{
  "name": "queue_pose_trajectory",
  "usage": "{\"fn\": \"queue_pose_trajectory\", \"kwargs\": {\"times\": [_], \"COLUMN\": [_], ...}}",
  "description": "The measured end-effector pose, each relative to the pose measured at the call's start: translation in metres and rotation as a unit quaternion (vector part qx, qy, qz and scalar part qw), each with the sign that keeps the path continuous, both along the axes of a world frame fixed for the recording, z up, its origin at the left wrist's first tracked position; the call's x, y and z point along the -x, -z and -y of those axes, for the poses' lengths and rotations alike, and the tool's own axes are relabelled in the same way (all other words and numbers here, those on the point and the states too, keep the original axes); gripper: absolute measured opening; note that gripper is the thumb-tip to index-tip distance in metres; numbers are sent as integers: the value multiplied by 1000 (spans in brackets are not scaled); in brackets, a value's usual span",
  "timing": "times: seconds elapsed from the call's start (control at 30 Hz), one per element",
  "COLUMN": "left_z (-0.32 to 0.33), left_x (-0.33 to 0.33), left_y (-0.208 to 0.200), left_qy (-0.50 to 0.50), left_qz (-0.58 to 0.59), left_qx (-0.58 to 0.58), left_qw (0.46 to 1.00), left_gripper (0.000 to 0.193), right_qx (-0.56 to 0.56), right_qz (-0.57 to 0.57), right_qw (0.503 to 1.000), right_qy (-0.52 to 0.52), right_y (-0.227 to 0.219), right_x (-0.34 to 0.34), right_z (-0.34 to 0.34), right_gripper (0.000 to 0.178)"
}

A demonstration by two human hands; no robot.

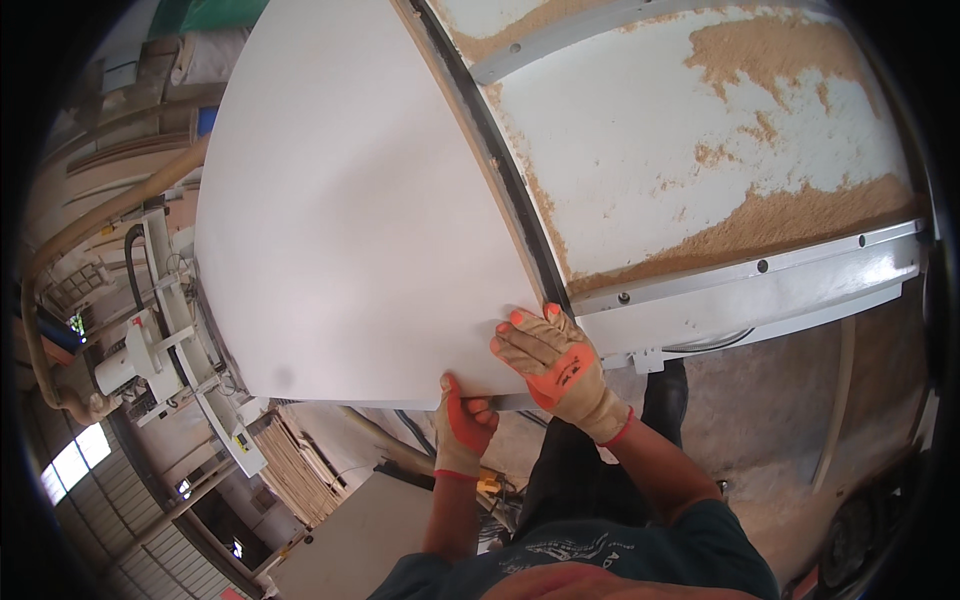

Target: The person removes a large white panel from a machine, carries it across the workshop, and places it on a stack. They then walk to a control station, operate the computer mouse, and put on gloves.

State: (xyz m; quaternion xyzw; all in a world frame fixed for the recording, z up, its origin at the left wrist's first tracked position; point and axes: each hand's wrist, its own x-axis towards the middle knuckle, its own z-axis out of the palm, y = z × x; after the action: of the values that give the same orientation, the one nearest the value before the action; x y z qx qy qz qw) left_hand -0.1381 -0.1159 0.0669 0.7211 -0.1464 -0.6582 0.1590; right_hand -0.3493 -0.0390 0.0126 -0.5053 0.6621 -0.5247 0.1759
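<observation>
A large white panel (330, 230) spreads across the machine bed in front of me. My left hand (463, 428), in a beige and orange work glove, grips its near edge, thumb on top and fingers curled at the edge. My right hand (562, 375), gloved the same way, rests at the panel's near right corner with its fingers stretched out over the surface. Just beyond those fingertips runs a dark rail (515, 195) along the panel's right edge. Part of the left fingers is hidden by the glove and the panel edge.
Right of the rail lies a white bed surface (610, 150) with patches of sawdust (780, 235), bordered by a bolted metal beam (760, 270). A white machine carriage (150, 360) stands at the left. Below it are stacked wooden strips (295, 465) and a pale board (350, 540).
</observation>
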Motion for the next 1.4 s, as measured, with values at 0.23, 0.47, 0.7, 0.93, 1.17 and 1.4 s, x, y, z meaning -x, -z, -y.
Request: {"fn": "queue_pose_trajectory", "kwargs": {"times": [0.23,0.47,0.7,0.93,1.17,1.4], "left_z": [2,2,-7,-173,-311,-254], "left_x": [-1,-12,-47,-265,-720,-911], "left_y": [5,12,23,56,90,14], "left_qy": [6,7,48,384,-35,-451], "left_qz": [18,-77,-251,-74,312,150], "left_qx": [9,40,45,238,-85,123], "left_qw": [1000,996,966,889,946,871], "left_gripper": [49,38,36,42,33,23], "right_qx": [19,20,52,-20,-610,-230], "right_qz": [-19,-97,-200,-398,-455,-477], "right_qw": [1000,995,978,917,646,835], "right_qy": [10,25,33,-29,48,-151], "right_y": [-5,-14,-1,-3,-87,-71], "right_x": [7,2,-19,-33,-169,-477], "right_z": [1,1,5,4,93,221], "right_gripper": [32,33,34,39,43,49]}}
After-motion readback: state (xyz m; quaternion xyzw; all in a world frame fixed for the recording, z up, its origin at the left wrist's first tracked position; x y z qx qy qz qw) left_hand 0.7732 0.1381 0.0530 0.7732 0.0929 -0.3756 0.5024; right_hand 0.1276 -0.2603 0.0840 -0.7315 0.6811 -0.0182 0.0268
